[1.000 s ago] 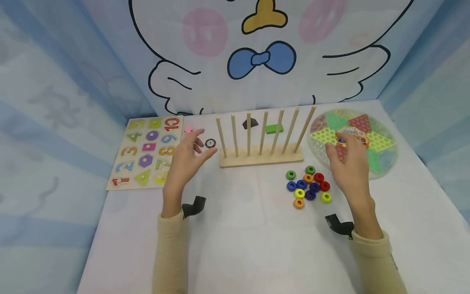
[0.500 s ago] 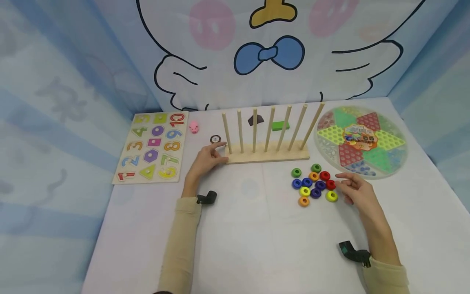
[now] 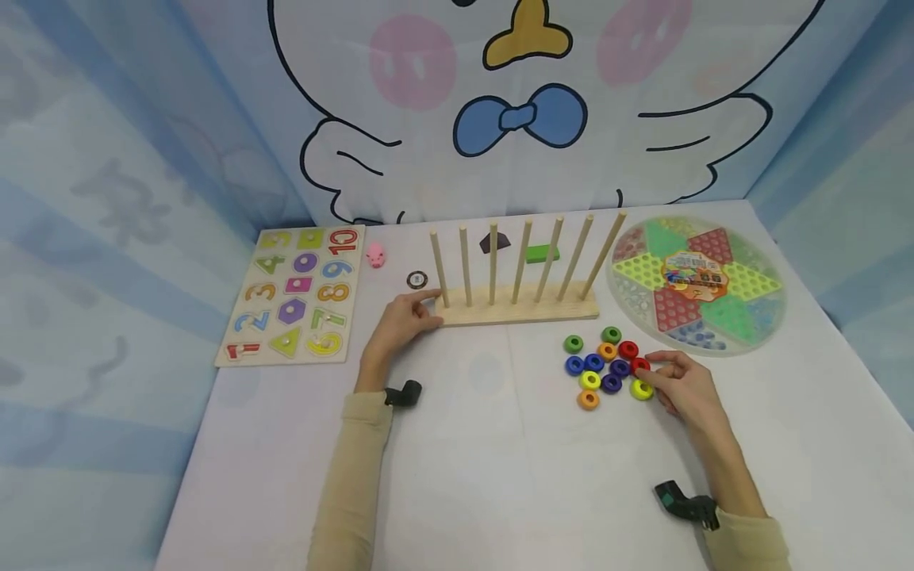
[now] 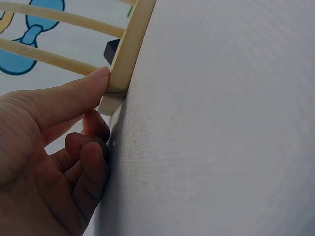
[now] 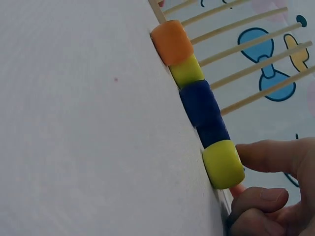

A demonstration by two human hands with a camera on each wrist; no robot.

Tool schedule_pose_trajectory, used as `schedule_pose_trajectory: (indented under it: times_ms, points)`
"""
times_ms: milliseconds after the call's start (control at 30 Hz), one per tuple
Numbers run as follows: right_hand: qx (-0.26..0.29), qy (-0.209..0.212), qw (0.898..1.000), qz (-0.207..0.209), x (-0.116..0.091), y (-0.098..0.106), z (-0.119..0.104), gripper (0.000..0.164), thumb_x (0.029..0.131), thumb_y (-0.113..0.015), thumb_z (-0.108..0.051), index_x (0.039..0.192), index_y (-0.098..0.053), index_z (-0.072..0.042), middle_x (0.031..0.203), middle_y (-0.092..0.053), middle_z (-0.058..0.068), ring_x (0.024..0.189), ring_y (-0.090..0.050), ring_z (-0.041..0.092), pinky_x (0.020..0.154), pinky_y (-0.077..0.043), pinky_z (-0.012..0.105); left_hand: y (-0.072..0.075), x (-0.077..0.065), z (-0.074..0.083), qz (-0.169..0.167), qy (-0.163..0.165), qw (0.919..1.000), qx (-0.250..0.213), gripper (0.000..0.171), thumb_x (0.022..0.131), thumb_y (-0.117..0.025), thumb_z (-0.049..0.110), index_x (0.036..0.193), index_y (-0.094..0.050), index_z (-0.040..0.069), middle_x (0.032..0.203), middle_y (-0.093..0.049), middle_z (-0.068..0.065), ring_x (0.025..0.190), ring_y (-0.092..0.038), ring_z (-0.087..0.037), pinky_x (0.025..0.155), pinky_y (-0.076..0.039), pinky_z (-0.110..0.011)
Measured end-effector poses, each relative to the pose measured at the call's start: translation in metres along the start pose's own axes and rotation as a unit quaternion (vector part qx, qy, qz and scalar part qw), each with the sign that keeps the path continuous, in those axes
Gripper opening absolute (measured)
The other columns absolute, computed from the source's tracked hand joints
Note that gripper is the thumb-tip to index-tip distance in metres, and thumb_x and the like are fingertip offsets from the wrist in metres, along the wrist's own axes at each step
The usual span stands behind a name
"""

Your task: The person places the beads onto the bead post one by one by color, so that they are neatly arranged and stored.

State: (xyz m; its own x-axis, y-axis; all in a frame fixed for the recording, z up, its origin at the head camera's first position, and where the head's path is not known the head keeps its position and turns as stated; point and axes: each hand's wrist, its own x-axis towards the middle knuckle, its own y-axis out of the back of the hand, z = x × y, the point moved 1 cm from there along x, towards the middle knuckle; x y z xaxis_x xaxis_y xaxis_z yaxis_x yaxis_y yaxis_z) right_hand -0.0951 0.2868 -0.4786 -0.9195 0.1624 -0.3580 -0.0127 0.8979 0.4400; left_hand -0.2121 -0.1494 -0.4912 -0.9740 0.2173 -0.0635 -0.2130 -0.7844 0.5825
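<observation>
A wooden peg stand (image 3: 517, 314) with a row of upright dowels stands at the middle back. My left hand (image 3: 402, 323) holds the left end of its base between thumb and index finger; the left wrist view shows the thumb (image 4: 93, 86) on the base's corner. To the right lies a loose group of coloured wooden beads. My right hand (image 3: 687, 388) has thumb and index finger at either side of a red bead (image 3: 639, 365) on the group's right edge. A yellow bead (image 5: 223, 164) sits just in front of these fingertips and hides the red bead in the right wrist view.
A number puzzle board (image 3: 289, 297) lies at the left, near a pink pig figure (image 3: 375, 254) and a round black-and-white disc (image 3: 417, 279). Behind the stand are a dark piece (image 3: 495, 243) and a green block (image 3: 543, 254). A round Chinese checkers board (image 3: 696, 285) lies back right.
My left hand has come right and down from beside the puzzle board to the stand's end. My right hand has moved from over the checkers board down to the red bead, its fingers closing in.
</observation>
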Motion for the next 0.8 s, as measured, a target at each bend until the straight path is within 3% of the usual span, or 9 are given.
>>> schedule_pose_trajectory:
  times_ms: [300, 500, 633, 800]
  points:
    - [-0.070, 0.011, 0.997, 0.024, 0.000, -0.005, -0.001, 0.054, 0.087, -0.067, -0.040, 0.122, -0.054, -0.001, 0.070, -0.050, 0.003, 0.049, -0.040, 0.010, 0.046, -0.034, 0.029, -0.001, -0.001, -0.001, 0.004, 0.005, 1.0000, -0.004, 0.052, 0.081, -0.076, 0.018, 0.130, -0.060, 0.013, 0.071, -0.056, -0.004, 0.059, -0.046, -0.014, 0.054, -0.036, -0.027]
    - [-0.141, 0.045, 0.987, 0.060, -0.006, -0.008, -0.008, 0.055, 0.086, -0.064, -0.048, 0.116, -0.059, -0.002, 0.073, -0.056, 0.007, 0.056, -0.044, 0.014, 0.049, -0.034, 0.029, 0.001, -0.001, -0.003, 0.010, -0.002, 1.0000, 0.000, 0.052, 0.081, -0.076, 0.019, 0.129, -0.060, 0.014, 0.071, -0.057, -0.004, 0.058, -0.046, -0.015, 0.054, -0.037, -0.028]
    - [-0.163, 0.104, 0.977, 0.091, -0.014, -0.009, -0.033, 0.050, 0.086, -0.065, -0.047, 0.111, -0.062, -0.004, 0.073, -0.056, 0.009, 0.052, -0.043, 0.016, 0.045, -0.032, 0.029, 0.001, -0.001, -0.002, 0.009, -0.001, 1.0000, 0.002, 0.052, 0.081, -0.076, 0.019, 0.130, -0.059, 0.014, 0.071, -0.058, -0.004, 0.059, -0.047, -0.015, 0.054, -0.037, -0.028]
    - [-0.154, 0.208, 0.962, 0.082, -0.025, -0.021, -0.094, 0.046, 0.086, -0.066, -0.046, 0.108, -0.063, -0.006, 0.072, -0.054, 0.009, 0.052, -0.045, 0.020, 0.044, -0.035, 0.029, -0.002, 0.000, 0.000, 0.008, 0.000, 1.0000, -0.003, 0.052, 0.081, -0.076, 0.018, 0.130, -0.060, 0.013, 0.070, -0.058, -0.003, 0.058, -0.046, -0.014, 0.054, -0.036, -0.027]
